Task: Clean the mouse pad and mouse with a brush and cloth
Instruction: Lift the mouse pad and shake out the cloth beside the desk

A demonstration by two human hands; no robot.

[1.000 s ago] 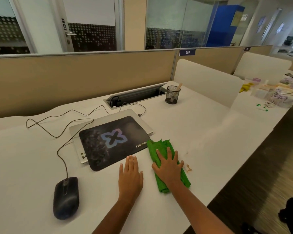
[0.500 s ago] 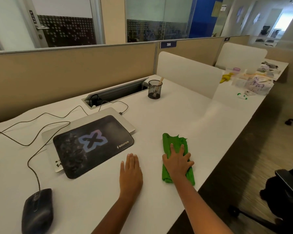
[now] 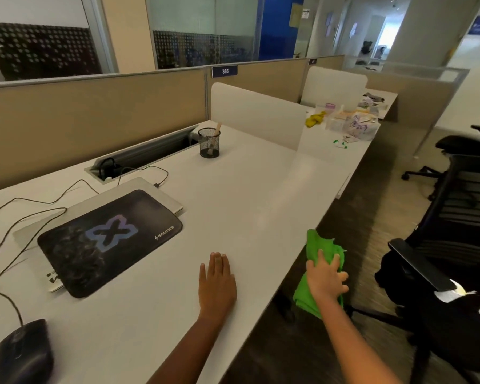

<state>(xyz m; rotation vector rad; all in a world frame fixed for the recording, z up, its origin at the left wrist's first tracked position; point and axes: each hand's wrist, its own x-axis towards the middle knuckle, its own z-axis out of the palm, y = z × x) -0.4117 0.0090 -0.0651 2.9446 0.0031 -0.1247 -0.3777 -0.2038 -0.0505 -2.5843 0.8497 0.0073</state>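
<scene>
At far left the mouse (image 3: 22, 353) sits on the desk (image 3: 247, 189), its cord trailing back. The mouse pad (image 3: 108, 242) lies on a closed laptop (image 3: 128, 196), which I take as a raised spot for wiping. The left hand (image 3: 218, 286) rests flat just right of the pad, fingers straight and together, likely bracing. Behind it, the brush (image 3: 215, 137) stands unused in a mesh cup (image 3: 209, 146). The right hand (image 3: 326, 279) reaches just past the desk edge with the forearm extended, fingers bunched into the green cloth (image 3: 316, 245), which hangs clear, I'd guess to shed dust.
</scene>
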